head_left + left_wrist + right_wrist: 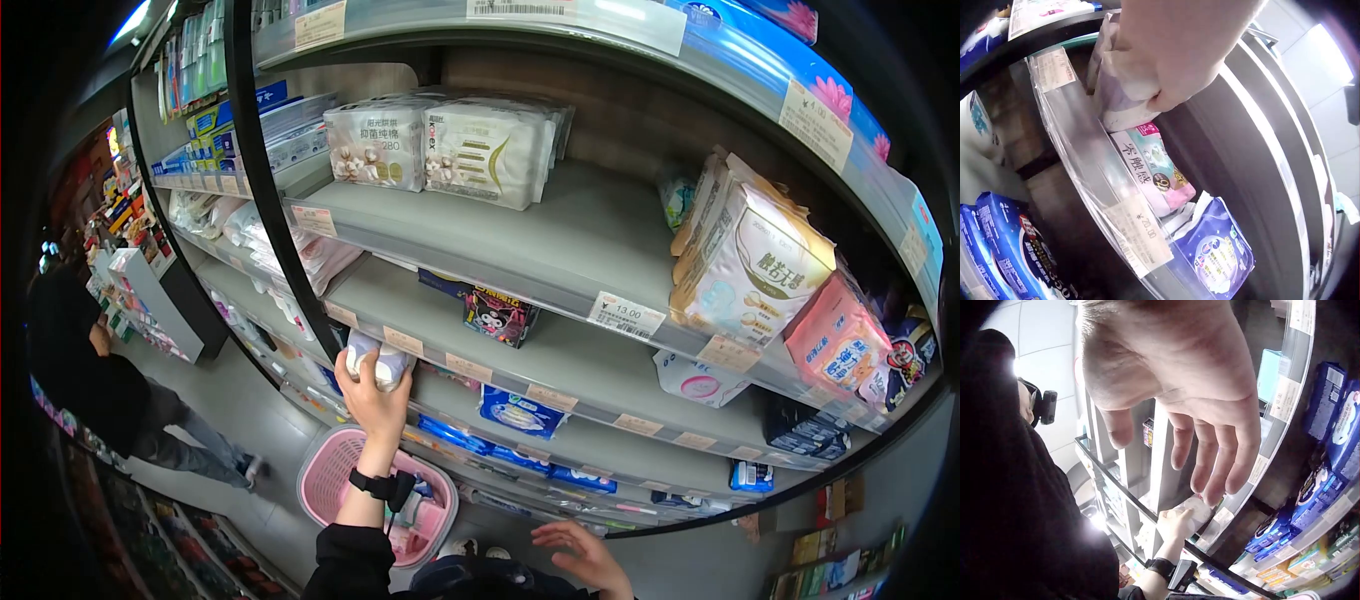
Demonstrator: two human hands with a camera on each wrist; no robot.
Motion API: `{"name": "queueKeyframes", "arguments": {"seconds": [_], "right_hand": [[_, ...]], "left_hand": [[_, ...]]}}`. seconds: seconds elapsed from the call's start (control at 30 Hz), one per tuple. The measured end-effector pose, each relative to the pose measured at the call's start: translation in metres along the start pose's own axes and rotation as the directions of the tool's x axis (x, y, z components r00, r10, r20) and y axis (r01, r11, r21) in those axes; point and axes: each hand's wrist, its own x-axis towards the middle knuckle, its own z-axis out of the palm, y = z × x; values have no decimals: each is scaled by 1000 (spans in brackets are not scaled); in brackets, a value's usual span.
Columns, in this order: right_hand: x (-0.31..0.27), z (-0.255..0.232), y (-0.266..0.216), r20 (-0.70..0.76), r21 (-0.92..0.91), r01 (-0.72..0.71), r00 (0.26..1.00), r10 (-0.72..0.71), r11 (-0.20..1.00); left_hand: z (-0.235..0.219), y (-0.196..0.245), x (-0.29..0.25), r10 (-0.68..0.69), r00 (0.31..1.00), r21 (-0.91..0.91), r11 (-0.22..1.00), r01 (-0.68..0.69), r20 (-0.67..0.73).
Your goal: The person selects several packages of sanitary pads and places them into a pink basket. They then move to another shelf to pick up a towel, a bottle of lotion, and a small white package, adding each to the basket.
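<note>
With fingers and thumb spread over it, my left hand (pixel 378 405) grips a white and pale purple pack (pixel 388 368) at the front of a lower shelf, near the black upright. In the left wrist view this pack (pixel 1116 103) stands behind the price strip, its top partly covered by the hand. Beside it lies a pink and teal pack (pixel 1147 165), then a purple pack (pixel 1213 250). My right hand (pixel 585 558) hangs low at the right with nothing in it; the right wrist view shows its palm (pixel 1172 375) and loosely extended fingers.
A pink basket (pixel 318 480) holding several items stands on the floor below my left arm. White pad packs (pixel 480 150) and beige packs (pixel 750 265) sit on an upper shelf. The black upright (pixel 275 200) divides the shelving. A person in dark clothes (pixel 90 370) stands in the left aisle.
</note>
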Motion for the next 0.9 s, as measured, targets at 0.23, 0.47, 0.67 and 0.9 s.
{"name": "queueKeyframes", "arguments": {"seconds": [0.23,0.47,0.67,0.9], "right_hand": [[2,-2,-1,-37,9,1,999,0,1000],[2,-6,0,-84,5,3,996,-2,1000],[4,-6,-1,-96,-8,10,995,-11,1000],[6,-9,-1,-117,6,10,993,-9,1000]], "left_hand": [[20,-10,20,-14,991,-56,998,22,131],[26,-21,33,-37,920,-32,998,54,390],[67,-51,39,26,935,-247,967,66,355],[79,-60,42,44,914,-347,932,108,403]]}}
